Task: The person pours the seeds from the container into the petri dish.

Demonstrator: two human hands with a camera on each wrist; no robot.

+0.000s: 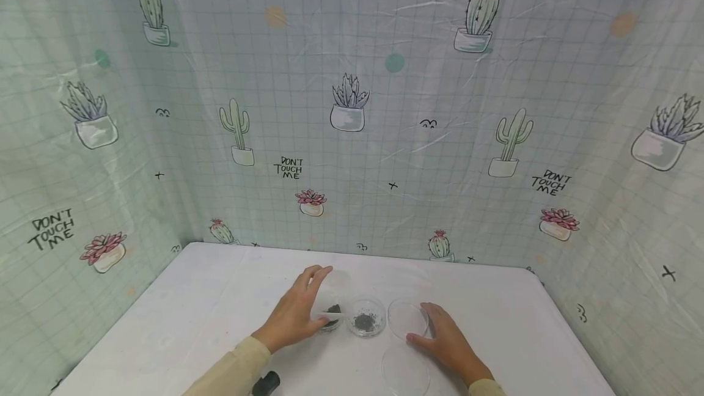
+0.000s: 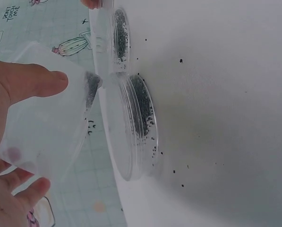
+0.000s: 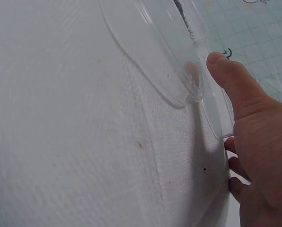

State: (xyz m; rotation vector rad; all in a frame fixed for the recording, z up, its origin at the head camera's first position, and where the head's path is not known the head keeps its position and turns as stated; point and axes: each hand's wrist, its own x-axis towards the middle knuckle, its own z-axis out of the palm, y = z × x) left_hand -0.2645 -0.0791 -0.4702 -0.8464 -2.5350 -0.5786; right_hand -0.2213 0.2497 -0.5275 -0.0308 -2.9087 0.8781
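My left hand (image 1: 291,319) holds a small translucent plastic bag (image 2: 46,118) between thumb and fingers. Dark granules gather in the bag's corner, beside and above the left petri dish (image 2: 152,118), which contains dark granules too. To its right, the middle petri dish (image 1: 381,324) has a patch of dark granules (image 1: 365,321) on its bottom. My right hand (image 1: 448,341) grips an unfilled clear petri dish (image 1: 406,319) at its right side, thumb toward the front and fingers around the far side. Part of the left dish is hidden behind the bag in the head view.
Another clear round dish or lid (image 1: 406,373) lies at the front of the white table (image 1: 165,322). A black object (image 1: 266,382) lies near my left sleeve. Stray granules (image 2: 181,60) dot the tabletop. Cactus-print sheeting (image 1: 352,157) encloses the back and sides.
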